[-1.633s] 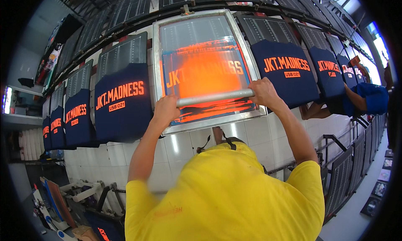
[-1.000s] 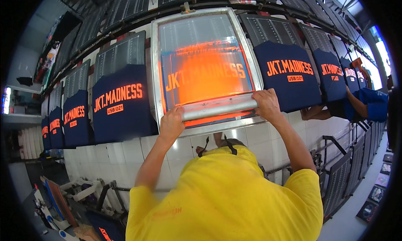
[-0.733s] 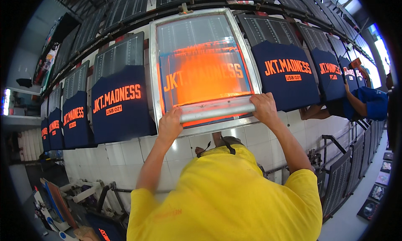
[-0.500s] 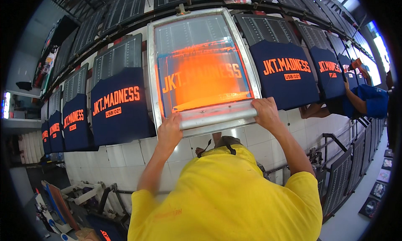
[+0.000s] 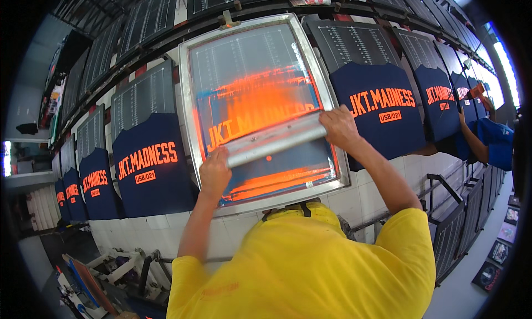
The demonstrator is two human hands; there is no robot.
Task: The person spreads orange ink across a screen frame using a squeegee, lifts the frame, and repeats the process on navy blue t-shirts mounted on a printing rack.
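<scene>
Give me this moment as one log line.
left hand: grips squeegee, left end; right hand: grips right end; squeegee: across silver-framed screen; orange ink: on screen

Half a second ago the squeegee [image 5: 276, 139] sat by the lower rail of the screen frame [image 5: 282, 196], now it's up mid-mesh, hands [image 5: 215, 172] and all. Below it a dark blue patch [image 5: 296, 157] (one lone orange dot in it) has replaced bright ink, and orange streaks [image 5: 277, 180] by the rail are uncovered.

left hand [image 5: 215, 171] curled, held nearer | right hand [image 5: 339, 128] curled, held farther forward | arms [image 5: 390, 178] extended, bend poorly seen
</scene>
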